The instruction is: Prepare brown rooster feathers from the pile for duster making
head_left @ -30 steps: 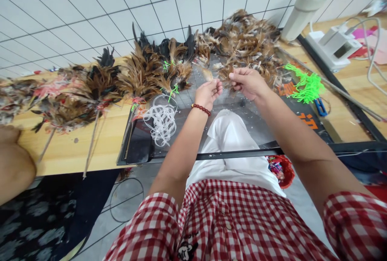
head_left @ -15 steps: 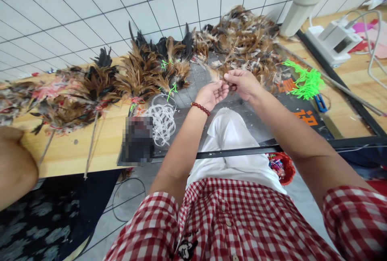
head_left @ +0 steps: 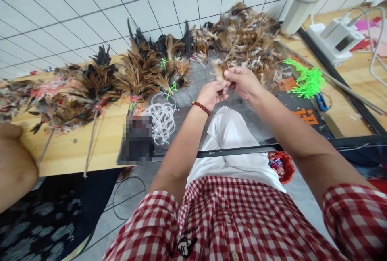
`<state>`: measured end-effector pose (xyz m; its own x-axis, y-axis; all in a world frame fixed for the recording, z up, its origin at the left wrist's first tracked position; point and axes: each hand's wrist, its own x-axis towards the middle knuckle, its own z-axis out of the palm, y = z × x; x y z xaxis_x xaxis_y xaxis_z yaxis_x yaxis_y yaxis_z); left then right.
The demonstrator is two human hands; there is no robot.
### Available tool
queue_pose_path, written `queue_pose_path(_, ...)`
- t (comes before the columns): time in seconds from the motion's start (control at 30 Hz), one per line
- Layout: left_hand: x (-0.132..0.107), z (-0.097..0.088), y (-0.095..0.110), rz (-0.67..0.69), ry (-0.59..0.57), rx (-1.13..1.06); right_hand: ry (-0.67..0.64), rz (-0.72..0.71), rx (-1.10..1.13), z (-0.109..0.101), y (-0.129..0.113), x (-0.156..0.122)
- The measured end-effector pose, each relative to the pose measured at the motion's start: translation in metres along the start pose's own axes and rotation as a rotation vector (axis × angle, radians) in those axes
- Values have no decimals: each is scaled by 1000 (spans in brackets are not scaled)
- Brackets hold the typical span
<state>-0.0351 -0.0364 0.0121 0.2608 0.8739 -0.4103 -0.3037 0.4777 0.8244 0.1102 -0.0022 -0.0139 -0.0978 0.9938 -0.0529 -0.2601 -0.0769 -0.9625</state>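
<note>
In the head view, the left hand (head_left: 214, 92) and right hand (head_left: 244, 83) were narrowed to a pinch, both hands holding one small feather tuft (head_left: 219, 69) just in front of the feather heap (head_left: 248, 37). Right of that heap stood one bottle (head_left: 305, 3); front-right lay one green bunch (head_left: 308, 81) and two patches of orange lettering (head_left: 306, 117), partly covered, unreadable; front-left, one tangle of pale ribbon (head_left: 163, 124).
</note>
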Motion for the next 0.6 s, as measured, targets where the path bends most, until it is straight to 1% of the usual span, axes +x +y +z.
queue_pose_path(0.07, -1, 1, 1, 19, 21, -8, 2, 36, 18, 0, -4, -2)
queue_pose_path(0.13, -1, 1, 2, 22, 22, -12, -92, 111, 24, 0, -10, -5)
queue_pose_path(0.2, 0, -1, 2, -5, -20, -1, -229, 194, 23, -1, -16, -9)
queue_pose_path(0.23, 1, -2, 2, -24, -53, 7, -270, 221, 26, -2, -18, -10)
queue_pose_path(0.27, 1, -3, 2, -42, -89, 17, -283, 235, 29, -3, -19, -11)
queue_pose_path(0.33, 2, -6, 2, -61, -147, 40, -240, 229, 22, -4, -19, -10)
queue_pose_path(0.4, 2, -7, 1, -54, -174, 56, -179, 201, -4, -5, -17, -8)
queue_pose_path(0.47, 1, -7, 1, -36, -162, 52, -128, 163, -36, -4, -14, -7)
queue_pose_path(0.6, 0, -5, -1, -18, -88, 77, -47, 90, -118, -1, -8, -5)
